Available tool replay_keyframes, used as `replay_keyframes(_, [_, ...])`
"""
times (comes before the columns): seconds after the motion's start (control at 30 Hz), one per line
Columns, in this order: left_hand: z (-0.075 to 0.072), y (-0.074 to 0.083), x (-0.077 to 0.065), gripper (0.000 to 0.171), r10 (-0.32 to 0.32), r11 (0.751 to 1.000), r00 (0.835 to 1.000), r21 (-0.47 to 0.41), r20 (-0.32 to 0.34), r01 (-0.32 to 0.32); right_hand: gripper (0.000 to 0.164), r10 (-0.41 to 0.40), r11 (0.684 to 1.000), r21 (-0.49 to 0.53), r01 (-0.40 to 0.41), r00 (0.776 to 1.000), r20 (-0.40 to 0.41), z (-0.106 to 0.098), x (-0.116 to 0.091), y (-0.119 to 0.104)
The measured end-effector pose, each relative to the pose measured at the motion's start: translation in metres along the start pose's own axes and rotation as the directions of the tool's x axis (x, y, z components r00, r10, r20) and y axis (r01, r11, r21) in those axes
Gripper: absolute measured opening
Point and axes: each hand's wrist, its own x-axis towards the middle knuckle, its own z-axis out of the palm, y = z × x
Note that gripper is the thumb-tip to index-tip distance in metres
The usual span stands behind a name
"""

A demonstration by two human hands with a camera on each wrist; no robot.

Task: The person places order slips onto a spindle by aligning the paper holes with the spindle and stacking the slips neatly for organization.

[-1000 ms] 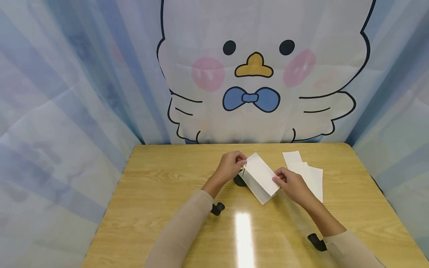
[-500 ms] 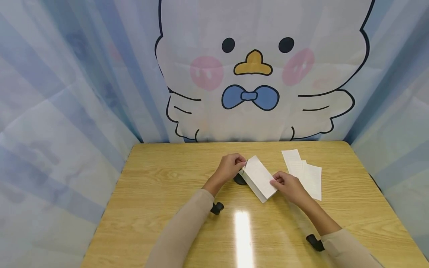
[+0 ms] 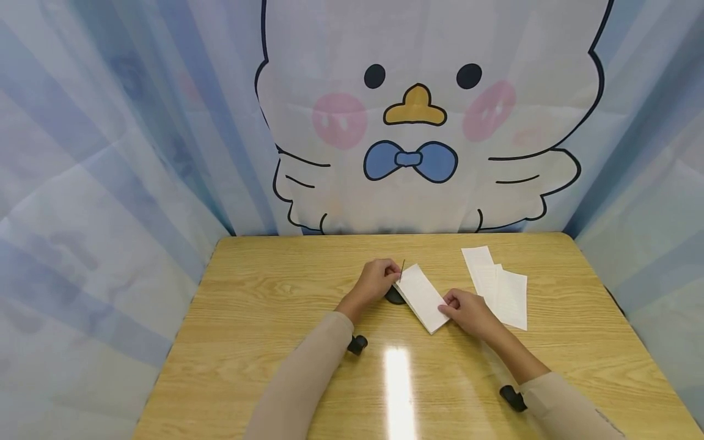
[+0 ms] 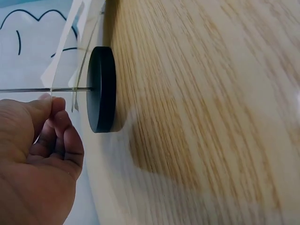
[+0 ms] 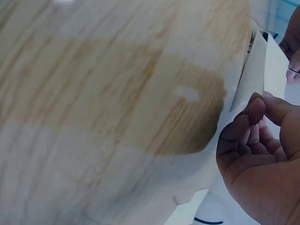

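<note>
A receipt spike stands on the table, its thin rod point(image 3: 403, 269) upright from a round black base point(image 3: 394, 296). My left hand point(image 3: 377, 280) pinches the near-spike end of a white paper slip point(image 3: 422, 299), right at the rod. In the left wrist view the rod passes through this upper slip point(image 4: 60, 60) close to my fingertips. A lower slip point(image 4: 84, 60) sits on the rod between it and the base point(image 4: 108, 89). My right hand point(image 3: 467, 310) pinches the opposite end of the upper slip; the right wrist view shows the lower slip point(image 5: 248, 77) below it.
Several loose white paper slips point(image 3: 513, 299) lie overlapping at the back right of the wooden table point(image 3: 264, 342). Behind the table's far edge hangs a curtain point(image 3: 429, 201) with a cartoon bird. Black wrist-camera mounts point(image 3: 513, 398) stick out below both forearms.
The upper slip has come down along the rod, closing the gap to the lower slip. Both hands have lowered with it, and more of the rod now shows above the paper.
</note>
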Motion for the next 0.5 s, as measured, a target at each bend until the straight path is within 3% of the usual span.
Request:
replay_keyframes(0.23, [0.0037, -0.0033, 0.0007, 0.01, -0.019, 1.0, 1.0, 0.023, 0.022, 0.018, 0.017, 0.012, 1.0, -0.018, -0.012, 1.0, 0.002, 0.0017, -0.0011, 0.0001])
replay_keyframes(0.5, [0.0068, -0.0065, -0.0016, 0.009, -0.014, 1.0, 1.0, 0.011, -0.01, 0.014, 0.016, -0.003, 1.0, -0.025, 0.003, 1.0, -0.001, 0.004, -0.0019, -0.0016])
